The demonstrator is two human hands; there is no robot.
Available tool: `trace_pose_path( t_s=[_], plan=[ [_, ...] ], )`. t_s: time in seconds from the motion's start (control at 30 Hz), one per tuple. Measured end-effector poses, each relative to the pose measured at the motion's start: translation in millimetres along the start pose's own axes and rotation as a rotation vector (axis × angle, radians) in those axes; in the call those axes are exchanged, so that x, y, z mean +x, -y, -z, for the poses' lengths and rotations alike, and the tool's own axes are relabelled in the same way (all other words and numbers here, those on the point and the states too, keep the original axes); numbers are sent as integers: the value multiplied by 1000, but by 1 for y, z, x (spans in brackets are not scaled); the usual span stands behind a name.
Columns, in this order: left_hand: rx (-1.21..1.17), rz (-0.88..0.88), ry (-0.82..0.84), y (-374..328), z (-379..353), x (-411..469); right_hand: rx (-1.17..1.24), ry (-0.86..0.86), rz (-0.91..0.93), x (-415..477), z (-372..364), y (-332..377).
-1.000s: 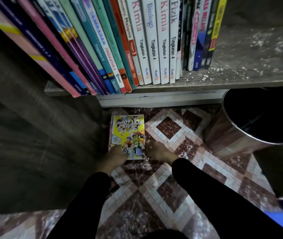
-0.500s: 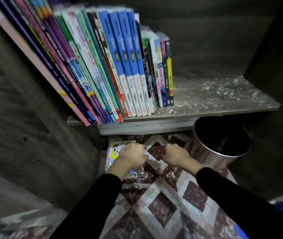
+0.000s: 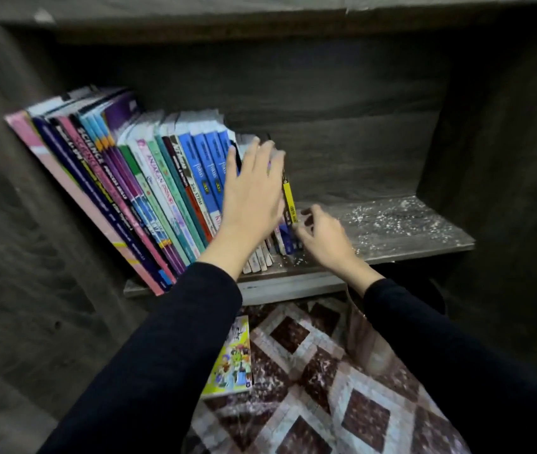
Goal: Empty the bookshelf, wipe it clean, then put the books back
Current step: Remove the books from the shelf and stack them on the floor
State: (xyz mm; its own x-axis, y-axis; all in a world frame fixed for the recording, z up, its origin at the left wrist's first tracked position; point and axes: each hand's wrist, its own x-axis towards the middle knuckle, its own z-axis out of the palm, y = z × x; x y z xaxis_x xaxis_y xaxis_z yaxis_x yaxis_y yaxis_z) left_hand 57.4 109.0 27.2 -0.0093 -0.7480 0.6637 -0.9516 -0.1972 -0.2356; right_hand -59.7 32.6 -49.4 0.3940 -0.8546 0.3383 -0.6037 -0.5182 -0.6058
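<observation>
Head view: left hand [image 3: 250, 198] lay flat, fingers straight, against the shelved books [image 3: 162, 191]; right hand [image 3: 322, 237] curled beside the yellow-spined book [image 3: 289, 198]; grip unclear.

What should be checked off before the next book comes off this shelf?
1. Left hand placed on the book row: ok, straight fingers over the right-end tops.
2. Right hand gripping the yellow-spined book: cannot tell, blurred.
3. Floor spot beside the comic book: ok, bare tiles.
4. Shelf emptied: not ok.
5. Shelf wiped: not ok, white specks lie on it.
</observation>
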Motion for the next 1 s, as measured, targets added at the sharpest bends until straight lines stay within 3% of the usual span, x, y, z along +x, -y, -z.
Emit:
trace_pose_path(
  t_s=[0.17,0.53,0.77,1.0],
  plan=[
    [205,11,122,13,-12,16,78,29,44,13,-18,0],
    [227,29,-36,18,-39,8,106,62,60,31,-22,-8],
    [314,45,-145,17,-50,7,-154,80,140,38,-20,-13],
    [289,42,-144,19,-54,8,-190,33,139,40,-22,-19]
  ],
)
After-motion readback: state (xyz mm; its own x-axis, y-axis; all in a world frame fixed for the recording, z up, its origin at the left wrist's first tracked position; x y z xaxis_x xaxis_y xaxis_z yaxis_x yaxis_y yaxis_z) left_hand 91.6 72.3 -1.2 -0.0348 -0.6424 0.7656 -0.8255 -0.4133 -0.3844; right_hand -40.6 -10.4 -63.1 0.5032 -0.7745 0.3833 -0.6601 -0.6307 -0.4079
